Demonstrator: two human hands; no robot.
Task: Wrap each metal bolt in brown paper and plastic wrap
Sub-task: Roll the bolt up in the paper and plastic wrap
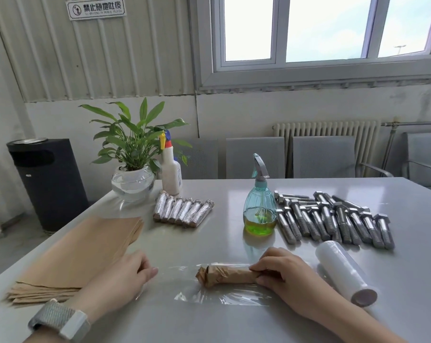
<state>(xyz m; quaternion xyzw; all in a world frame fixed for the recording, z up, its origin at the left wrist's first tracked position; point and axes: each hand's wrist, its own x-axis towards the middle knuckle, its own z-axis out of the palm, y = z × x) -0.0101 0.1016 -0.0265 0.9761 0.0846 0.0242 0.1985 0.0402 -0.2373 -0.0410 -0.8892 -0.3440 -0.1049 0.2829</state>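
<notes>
- One paper-wrapped bolt (228, 274) lay on a sheet of plastic wrap (221, 297) spread on the table (209, 325), its long axis running left to right in front of us.
- Our right hand (281, 271) sat on the bolt's right end, fingers curled over it and holding it down; the crumpled paper end pointed toward our left hand (127, 273).
- Our left hand rested apart from the bolt, at the left edge of the wrap, fingers loosely bent (whether it pinched the film we could not tell).
- We judged the next move to be a roll across the wrap, at right angles to the bolt's axis, with the right hand the nearer one to drive it.
- Seven finished bundles (183, 210) lay in a row farther back, bare bolts (333, 219) in a heap to the right, just behind the wrap roll (345, 274).
- Brown paper sheets (85, 253) sat stacked at our left.
</notes>
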